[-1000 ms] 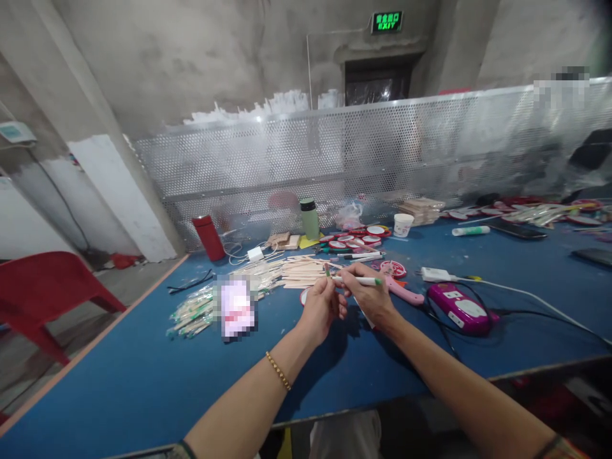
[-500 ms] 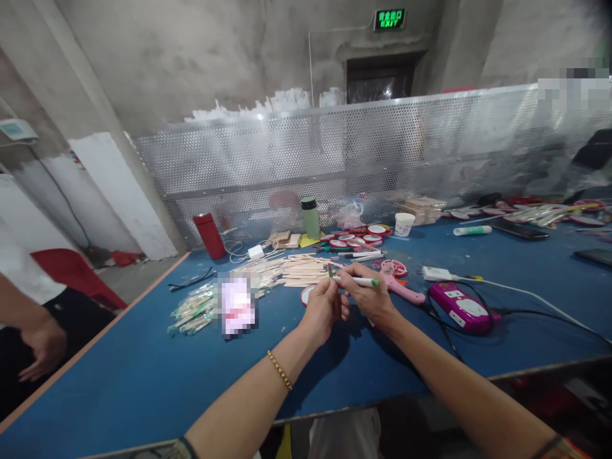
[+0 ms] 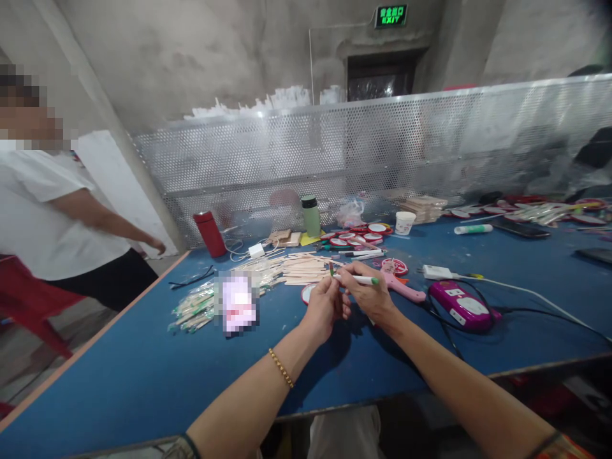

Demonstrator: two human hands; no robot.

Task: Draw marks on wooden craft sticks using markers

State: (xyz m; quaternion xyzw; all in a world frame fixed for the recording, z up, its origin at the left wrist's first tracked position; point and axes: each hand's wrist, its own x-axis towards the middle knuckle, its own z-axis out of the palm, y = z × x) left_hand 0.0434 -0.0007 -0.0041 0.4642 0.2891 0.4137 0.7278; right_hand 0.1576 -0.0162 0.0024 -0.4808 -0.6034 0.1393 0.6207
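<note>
My left hand (image 3: 325,306) and my right hand (image 3: 370,294) meet above the blue table (image 3: 143,376). The right hand is closed round a white pen with a green end (image 3: 359,279), held level. My left hand pinches a small green cap or tip (image 3: 331,269) just off the pen's left end. A gold bracelet sits on my left wrist. Under my hands lies a round red and white badge (image 3: 306,293). Wooden sticks (image 3: 301,268) lie just beyond.
A pink glue gun (image 3: 404,290), a magenta device (image 3: 461,306) with cables, wrapped pens (image 3: 194,309), a red flask (image 3: 209,234), a green bottle (image 3: 310,217) and a paper cup (image 3: 404,223) are on the table. A person in a white shirt (image 3: 52,217) stands at the left by a red chair (image 3: 23,299).
My hands have barely moved with the pen. The person at the left has come into view and now stands beside the table, in front of the red chair.
</note>
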